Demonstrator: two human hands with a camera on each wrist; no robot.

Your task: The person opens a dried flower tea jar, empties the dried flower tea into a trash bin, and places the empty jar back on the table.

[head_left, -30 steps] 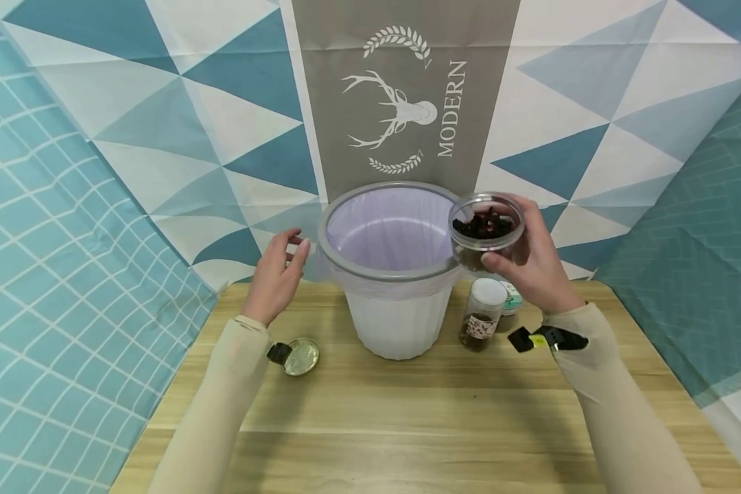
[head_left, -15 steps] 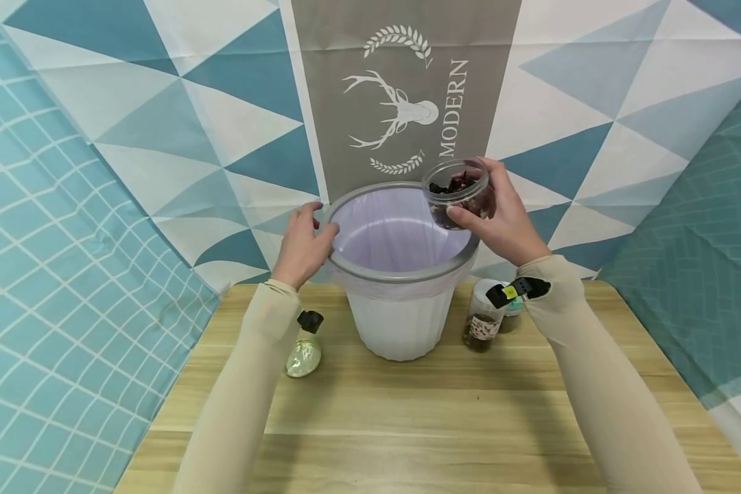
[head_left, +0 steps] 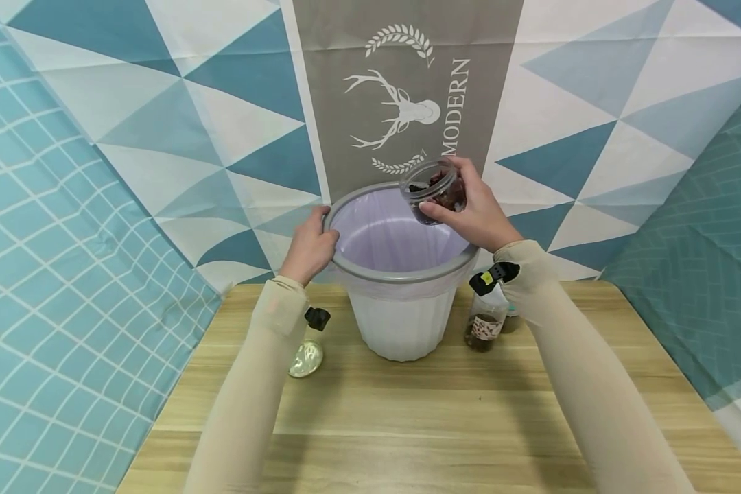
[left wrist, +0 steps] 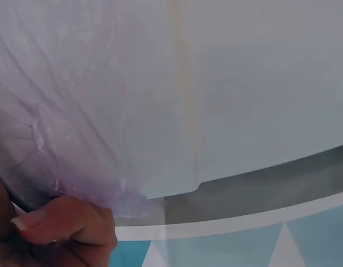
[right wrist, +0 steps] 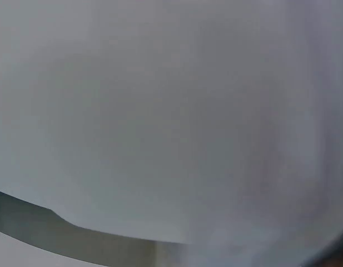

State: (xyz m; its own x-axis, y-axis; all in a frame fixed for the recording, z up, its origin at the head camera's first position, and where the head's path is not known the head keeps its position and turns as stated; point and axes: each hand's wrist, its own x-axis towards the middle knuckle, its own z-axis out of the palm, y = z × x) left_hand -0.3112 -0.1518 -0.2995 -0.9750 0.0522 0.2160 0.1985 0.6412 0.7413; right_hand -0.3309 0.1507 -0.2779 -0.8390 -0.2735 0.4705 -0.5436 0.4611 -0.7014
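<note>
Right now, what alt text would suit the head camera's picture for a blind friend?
A right hand holds a tilted clear tub of dark pieces over a lined white bin, while the left hand grips the rim; a jar stands on the wooden table.

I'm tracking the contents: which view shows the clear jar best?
Head: it shows the clear jar in the right hand, tilted over the bin, contents visible. Left wrist: none. Right wrist: too blurry to tell.

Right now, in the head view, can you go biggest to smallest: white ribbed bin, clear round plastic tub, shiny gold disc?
1. White ribbed bin
2. Clear round plastic tub
3. Shiny gold disc
The raised tub may look bigger from nearness.
</note>
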